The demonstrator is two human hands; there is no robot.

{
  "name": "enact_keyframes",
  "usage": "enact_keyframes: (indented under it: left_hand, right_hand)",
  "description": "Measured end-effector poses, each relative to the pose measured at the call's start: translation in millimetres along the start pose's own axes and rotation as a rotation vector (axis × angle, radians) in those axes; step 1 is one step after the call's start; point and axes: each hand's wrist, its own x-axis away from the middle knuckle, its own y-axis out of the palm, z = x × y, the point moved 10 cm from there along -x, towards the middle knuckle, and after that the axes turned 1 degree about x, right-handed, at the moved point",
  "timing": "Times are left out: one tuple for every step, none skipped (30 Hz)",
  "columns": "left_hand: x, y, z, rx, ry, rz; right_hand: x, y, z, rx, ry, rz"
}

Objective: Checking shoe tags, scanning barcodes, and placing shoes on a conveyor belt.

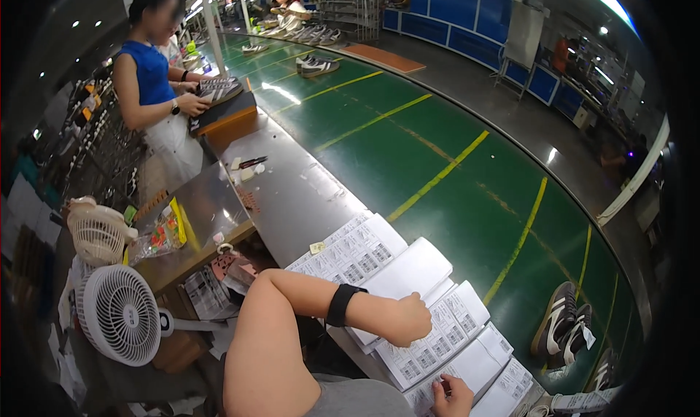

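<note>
Stacks of printed label sheets (463, 311) lie in overlapping piles on the metal ledge in front of me. My left hand (408, 321) is closed over one of these stacks, its fingers curled under; whatever they pinch is hidden. A black band (341, 305) circles my left wrist. Close to the lower edge, my right hand (453, 396) rests by a nearer stack, thumb and fingers bent but apart, with nothing visible between them. A blank white stack (408, 271) and another label pile (350, 249) sit beyond my left hand.
A green conveyor belt (437, 191) with yellow lines runs alongside, carrying dark striped sneakers (560, 326). At left stand a white fan (120, 315) and a beige fan (98, 231). A co-worker in blue (146, 74) handles a shoe (219, 89) further up the line.
</note>
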Motion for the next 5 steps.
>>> enact_keyframes:
  left_hand:
    - [7, -8, -2, -0.048, -0.004, 0.048]
    - [15, -12, -6, -0.028, -0.028, 0.048]
    - [25, -24, -6, -0.053, -0.018, 0.118]
    - [36, -35, -5, -0.075, -0.011, 0.186]
    - [45, -29, -6, -0.053, -0.047, 0.187]
  right_hand:
    - [-2, 1, 5, 0.025, 0.029, -0.025]
    - [-3, 4, 5, 0.030, 0.015, -0.052]
    - [-5, 5, 9, 0.027, 0.053, -0.066]
    - [-5, 6, 15, 0.027, 0.093, -0.084]
    - [-8, 10, 12, 0.034, 0.071, -0.119]
